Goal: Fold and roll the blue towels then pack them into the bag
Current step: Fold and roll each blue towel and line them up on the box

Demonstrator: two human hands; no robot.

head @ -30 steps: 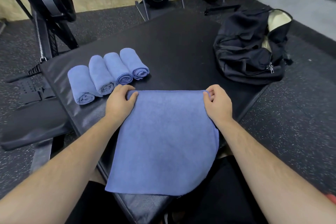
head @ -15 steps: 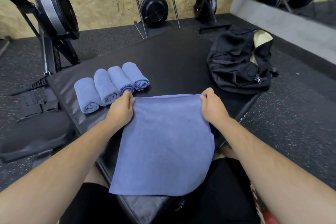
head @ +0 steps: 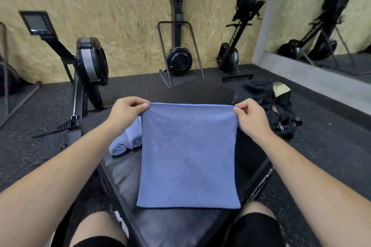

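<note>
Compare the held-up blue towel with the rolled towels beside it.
The held towel hangs flat and unrolled; the rolled towels are tight cylinders. The held towel is pinched at its top corners by the left hand and right hand; the rolled towels lie untouched on the black pad. Both are blue.

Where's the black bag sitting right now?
In the head view the black bag lies on the right, at the far corner of the black mat, just beyond the right hand pinching the blue towel.
</note>
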